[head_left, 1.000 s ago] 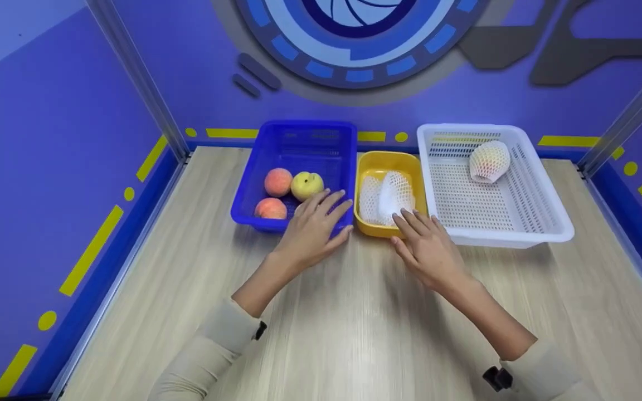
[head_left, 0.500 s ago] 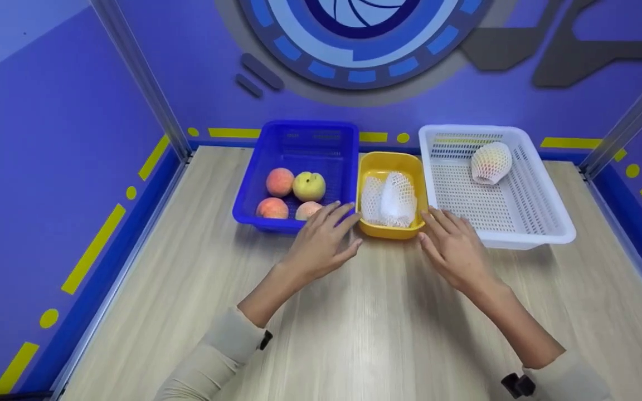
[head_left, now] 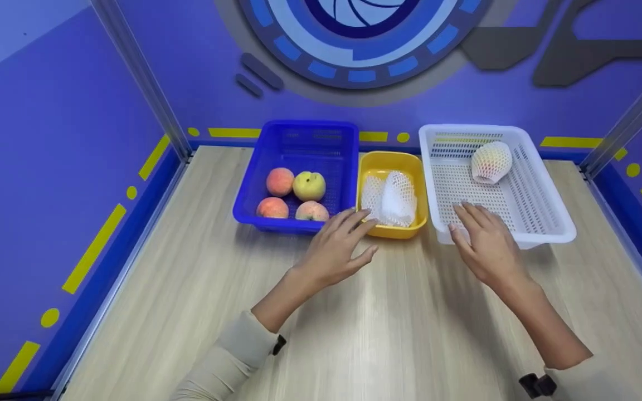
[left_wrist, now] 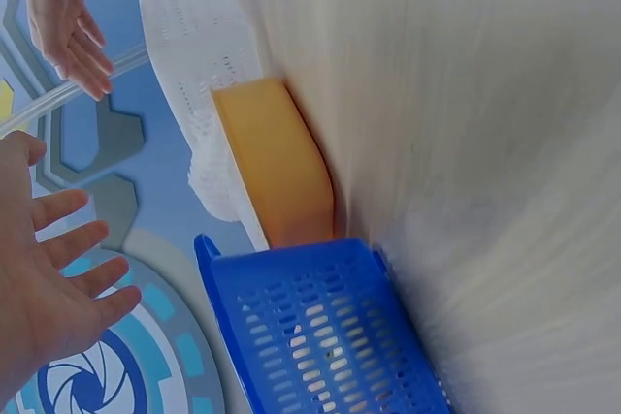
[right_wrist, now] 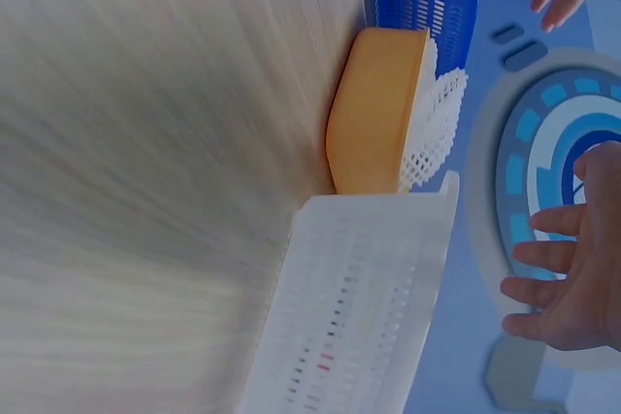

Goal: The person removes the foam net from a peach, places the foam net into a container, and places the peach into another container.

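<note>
Several peaches, among them a yellow one [head_left: 309, 186] and a pinkish one [head_left: 312, 211], lie in the front half of a blue basket [head_left: 304, 129]. Beside it a yellow tub [head_left: 392, 232] holds white foam net sleeves [head_left: 398, 199]. In the white basket [head_left: 562, 223] on the right sits a peach in a foam net [head_left: 491, 162]. My left hand [head_left: 336, 253], fingers spread and holding nothing, hovers in front of the blue basket and tub. Over the white basket's front rim is my right hand [head_left: 488, 248], likewise bare with fingers extended. Both wrist views show the hands apart from the containers.
The three containers stand in a row along the back of a wooden table [head_left: 377, 334]. A blue printed wall [head_left: 321, 100] rises close behind them. Metal posts [head_left: 142, 78] and side panels bound the left and right.
Both hands have shifted right and slightly back. The right hand has moved from the tub's front to the white basket's, while the left has uncovered the pinkish peach.
</note>
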Tool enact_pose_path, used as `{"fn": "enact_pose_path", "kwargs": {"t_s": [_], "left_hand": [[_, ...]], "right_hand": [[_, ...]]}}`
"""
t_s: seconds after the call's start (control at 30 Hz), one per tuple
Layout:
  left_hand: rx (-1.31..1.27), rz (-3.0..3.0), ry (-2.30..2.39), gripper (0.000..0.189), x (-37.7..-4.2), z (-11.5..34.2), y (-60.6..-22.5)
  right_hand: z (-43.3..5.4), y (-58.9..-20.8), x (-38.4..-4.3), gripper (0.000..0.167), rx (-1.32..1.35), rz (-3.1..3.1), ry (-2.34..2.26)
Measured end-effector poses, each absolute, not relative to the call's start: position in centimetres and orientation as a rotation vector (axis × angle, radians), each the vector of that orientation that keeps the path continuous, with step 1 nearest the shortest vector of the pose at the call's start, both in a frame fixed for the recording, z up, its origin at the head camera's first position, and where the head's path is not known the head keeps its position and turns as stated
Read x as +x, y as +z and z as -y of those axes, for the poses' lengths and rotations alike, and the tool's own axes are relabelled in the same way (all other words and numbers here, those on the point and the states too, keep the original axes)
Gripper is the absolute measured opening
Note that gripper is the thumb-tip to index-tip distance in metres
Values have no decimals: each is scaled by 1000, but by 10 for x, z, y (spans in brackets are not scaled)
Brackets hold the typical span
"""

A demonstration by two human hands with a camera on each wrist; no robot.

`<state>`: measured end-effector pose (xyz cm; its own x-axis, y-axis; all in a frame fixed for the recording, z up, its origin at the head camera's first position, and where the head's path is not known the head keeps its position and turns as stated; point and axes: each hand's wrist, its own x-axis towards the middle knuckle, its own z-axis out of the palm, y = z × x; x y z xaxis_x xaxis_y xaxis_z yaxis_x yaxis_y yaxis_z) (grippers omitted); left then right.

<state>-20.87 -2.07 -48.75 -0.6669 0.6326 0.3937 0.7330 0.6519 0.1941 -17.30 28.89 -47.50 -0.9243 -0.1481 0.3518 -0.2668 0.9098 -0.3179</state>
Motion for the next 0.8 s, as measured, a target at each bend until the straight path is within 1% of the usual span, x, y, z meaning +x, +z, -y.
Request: {"fn": "enact_pose_path", "kwargs": {"t_s": [0.23,0.43,0.8], "left_hand": [[-1117,2599,-564,50,-205,10,-491],[-1127,2633,-645,51,-203,-2,-497],[-1169,2629,-1126,49,-205,-40,-506]], "right_hand": [[-302,-475,-177,46,308,2667,542],[-311,-474,-179,47,257,2666,562],[-328,-471,-185,50,150,2699,636]]}}
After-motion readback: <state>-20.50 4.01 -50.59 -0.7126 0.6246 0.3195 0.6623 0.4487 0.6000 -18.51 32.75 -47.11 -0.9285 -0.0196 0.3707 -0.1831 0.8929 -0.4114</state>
